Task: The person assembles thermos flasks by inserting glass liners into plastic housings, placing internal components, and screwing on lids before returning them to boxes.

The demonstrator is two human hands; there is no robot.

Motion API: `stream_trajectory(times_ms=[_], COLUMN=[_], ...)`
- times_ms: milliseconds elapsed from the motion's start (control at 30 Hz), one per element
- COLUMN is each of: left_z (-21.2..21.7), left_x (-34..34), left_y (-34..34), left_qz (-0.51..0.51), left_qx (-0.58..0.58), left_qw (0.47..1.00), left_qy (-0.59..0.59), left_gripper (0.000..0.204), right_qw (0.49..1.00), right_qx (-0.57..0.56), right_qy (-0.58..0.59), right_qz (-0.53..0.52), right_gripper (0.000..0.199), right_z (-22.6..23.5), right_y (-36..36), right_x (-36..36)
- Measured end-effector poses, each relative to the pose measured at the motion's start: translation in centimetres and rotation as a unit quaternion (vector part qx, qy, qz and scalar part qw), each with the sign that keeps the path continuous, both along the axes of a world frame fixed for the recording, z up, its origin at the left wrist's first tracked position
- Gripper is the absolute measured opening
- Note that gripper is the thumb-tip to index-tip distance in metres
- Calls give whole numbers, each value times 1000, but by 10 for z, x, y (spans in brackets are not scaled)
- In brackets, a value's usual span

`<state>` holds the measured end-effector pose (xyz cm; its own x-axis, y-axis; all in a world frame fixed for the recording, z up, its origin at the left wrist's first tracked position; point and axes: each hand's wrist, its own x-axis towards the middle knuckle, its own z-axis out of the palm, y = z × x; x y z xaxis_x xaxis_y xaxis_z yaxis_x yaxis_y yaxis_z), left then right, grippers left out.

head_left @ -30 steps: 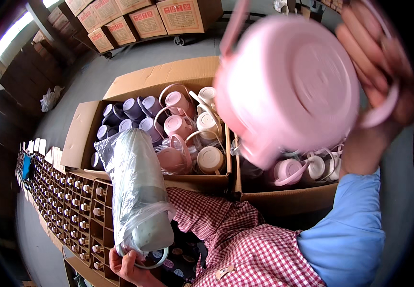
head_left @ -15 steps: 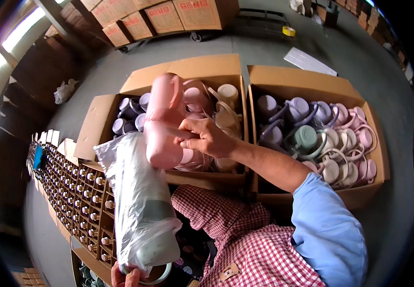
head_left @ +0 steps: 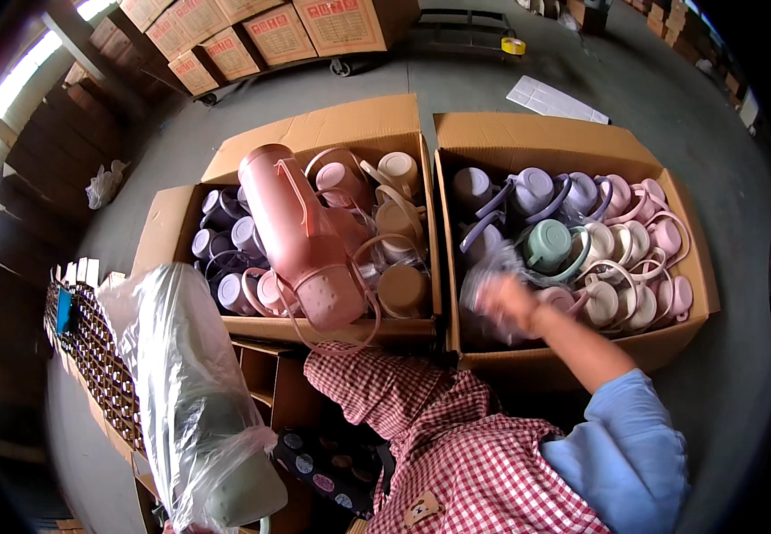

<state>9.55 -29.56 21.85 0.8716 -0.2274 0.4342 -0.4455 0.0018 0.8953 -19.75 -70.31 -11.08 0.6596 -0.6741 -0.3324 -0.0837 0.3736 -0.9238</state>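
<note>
A pale green bottle (head_left: pixel 247 489) in a clear plastic bag (head_left: pixel 167 347) is held up at the lower left. My left hand (head_left: pixel 174 529) grips it at the picture's bottom edge, mostly hidden. Over the near left part of the right carton, my right hand (head_left: pixel 507 301) is smeared by motion, with crinkled clear plastic (head_left: pixel 483 280) around its fingers; whether they are closed on it I cannot tell. A large pink bottle (head_left: pixel 288 222) with a side handle lies slantwise on the bottles in the left carton (head_left: pixel 332 120), its loop hanging over the front edge.
The right carton (head_left: pixel 564 133) holds purple, pink, cream and one green cup (head_left: pixel 547 246), with loop handles. A long divided carton (head_left: pixel 101 356) of capped bottles runs along the left. Behind stand stacked cartons (head_left: pixel 341 27) on a wheeled cart; a white panel (head_left: pixel 556 100) lies on the floor.
My right hand has let go of the pink bottle, now resting in the left carton, and has moved right to the other carton. The bagged green bottle has shifted left and down.
</note>
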Motion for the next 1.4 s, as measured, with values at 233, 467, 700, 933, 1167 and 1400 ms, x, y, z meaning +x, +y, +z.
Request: stream_trajectory(times_ms=[233, 467, 700, 933, 1167, 1400], left_z=[44, 71, 39, 63, 20, 3], left_x=[-34, -62, -64, -115, -124, -158], left_y=[-33, -146, -256, -339, -402, -386], left_qz=[-109, -259, -400, -371, -381, -423], left_qx=[77, 330, 198, 93, 134, -28], left_qw=[978, 737, 617, 535, 512, 463], left_qy=[-158, -531, -648, -753, -758, -779], left_gripper=[12, 36, 13, 18, 12, 23], right_qw=[862, 825, 964, 964, 966, 975], right_qx=[-280, -565, -238, -143, -132, -148], right_qy=[-310, -16, -98, -160, -137, -65], right_qz=[-288, 25, -63, -155, -177, -150], right_gripper=[21, 20, 22, 25, 29, 33], right_z=[283, 194, 135, 124, 106, 95], right_y=[-73, -32, -13, -30, -26, 3], right_x=[7, 86, 46, 42, 36, 6])
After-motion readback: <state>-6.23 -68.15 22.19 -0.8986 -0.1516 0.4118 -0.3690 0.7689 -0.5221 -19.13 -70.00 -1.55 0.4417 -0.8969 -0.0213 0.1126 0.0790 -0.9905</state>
